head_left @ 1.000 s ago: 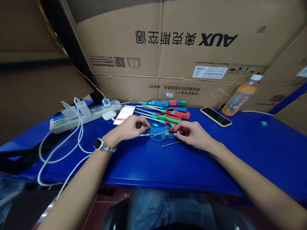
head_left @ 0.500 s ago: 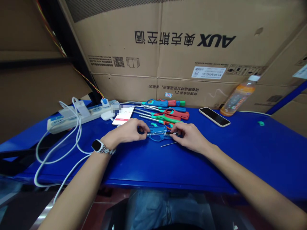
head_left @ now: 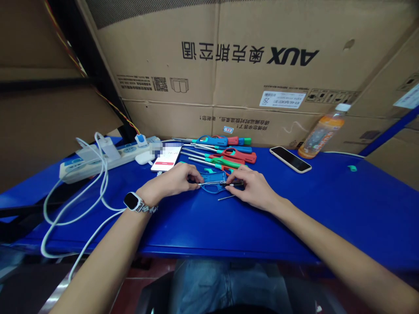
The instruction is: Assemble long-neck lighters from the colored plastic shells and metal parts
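On the blue table lies an opened blue lighter shell [head_left: 212, 188] between my two hands. My left hand [head_left: 178, 179], wearing a watch, is closed with thumb and finger on the end of a thin whitish wire [head_left: 212, 182]. That wire runs across the shell towards my right hand [head_left: 253, 185], which pinches a small black cylindrical part [head_left: 236, 183]. Below my right fingers rests a thin metal rod [head_left: 225, 198], partly hidden by the hand. Just beyond the shell, several long-necked gas lighters [head_left: 240, 155] in red, blue and green lie side by side.
A lit phone [head_left: 166, 158] and a power strip [head_left: 98, 161] with looping white cables are on the left. To the right lie a dark-screened phone [head_left: 290, 159], an orange drink bottle [head_left: 324, 133] and a green plastic bit [head_left: 352, 168]. A cardboard box [head_left: 229, 78] stands behind.
My right hand has shifted slightly left with the black part, over the shell's right end. The wire between my hands looks straighter. My left hand keeps its pinch.
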Tool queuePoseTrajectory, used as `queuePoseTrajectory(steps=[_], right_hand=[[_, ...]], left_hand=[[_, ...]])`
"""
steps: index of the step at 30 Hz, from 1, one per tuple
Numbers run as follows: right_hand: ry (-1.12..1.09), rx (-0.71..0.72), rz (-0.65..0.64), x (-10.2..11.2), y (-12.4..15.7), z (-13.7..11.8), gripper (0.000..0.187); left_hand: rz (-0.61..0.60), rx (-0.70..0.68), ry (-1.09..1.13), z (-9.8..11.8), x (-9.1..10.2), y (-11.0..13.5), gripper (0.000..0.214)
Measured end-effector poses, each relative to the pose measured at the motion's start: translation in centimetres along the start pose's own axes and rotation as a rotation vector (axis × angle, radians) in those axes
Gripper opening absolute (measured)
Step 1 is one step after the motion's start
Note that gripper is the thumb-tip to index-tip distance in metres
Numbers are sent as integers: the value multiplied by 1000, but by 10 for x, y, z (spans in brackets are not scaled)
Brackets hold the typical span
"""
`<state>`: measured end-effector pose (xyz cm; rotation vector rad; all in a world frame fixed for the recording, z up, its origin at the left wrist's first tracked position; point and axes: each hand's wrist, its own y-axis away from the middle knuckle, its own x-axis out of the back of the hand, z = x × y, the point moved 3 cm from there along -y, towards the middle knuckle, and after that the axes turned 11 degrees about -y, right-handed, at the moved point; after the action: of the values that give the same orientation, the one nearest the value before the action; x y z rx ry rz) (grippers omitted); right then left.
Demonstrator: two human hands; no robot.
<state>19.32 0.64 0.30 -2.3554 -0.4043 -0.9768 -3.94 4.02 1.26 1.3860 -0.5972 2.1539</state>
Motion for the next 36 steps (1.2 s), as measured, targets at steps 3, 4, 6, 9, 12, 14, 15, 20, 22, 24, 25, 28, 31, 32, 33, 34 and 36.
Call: queuePoseTrajectory(steps=[3, 4, 6, 9, 12, 14, 15, 20, 22, 24, 25, 28, 31, 32, 33, 34, 36], right_hand=[[6, 15, 3, -2, -2, -1, 4], [-2, 20, 7, -3, -3, -1, 4], [-34, 40, 14, -5, -4, 0, 4], [-103, 101, 2, -8, -7, 2, 5], [-137, 135, -24, -8, -7, 4, 6], [-138, 137, -38, -6, -7, 3, 9], [-138, 136, -47, -5, -6, 3, 10], [-126, 136, -106, -2, -5, -1, 11], [-125, 141, -118, -1, -5, -2, 10], [-128, 150, -117, -2, -5, -2, 9], [-133, 155, -118, -2, -5, -2, 9], [-154, 162, -109, -4, -5, -1, 9], [-158, 155, -61, -3, -6, 0, 11], [-158, 157, -46, -3, -6, 0, 11], [-161, 164, -36, -3, -6, 0, 12], [-166, 176, -30, -3, -6, 0, 13], [-172, 203, -32, -3, -6, -1, 14]], left_hand=[[-11, 3, -6, 0, 0, 0, 14], [-9, 3, -5, 0, 0, 0, 13], [-4, 0, 1, 1, 0, 0, 13], [-4, 1, 3, 2, 0, 0, 13], [-9, 13, -4, 3, 0, 0, 14], [-8, 24, -3, 3, 0, 0, 17], [-6, 22, -1, 4, 0, 0, 18], [14, -29, 16, 4, -1, -1, 16], [17, -40, 27, 4, -1, -1, 16], [15, -41, 25, 4, -1, -1, 15], [14, -38, 22, 5, -1, 0, 15], [10, -33, 26, 4, 0, 0, 15], [12, -47, 44, 4, 0, 0, 15], [11, -51, 46, 4, 0, 0, 16], [11, -51, 46, 4, 0, 0, 16], [11, -49, 43, 4, 0, 0, 16], [16, -43, 36, 4, 0, 0, 15]])
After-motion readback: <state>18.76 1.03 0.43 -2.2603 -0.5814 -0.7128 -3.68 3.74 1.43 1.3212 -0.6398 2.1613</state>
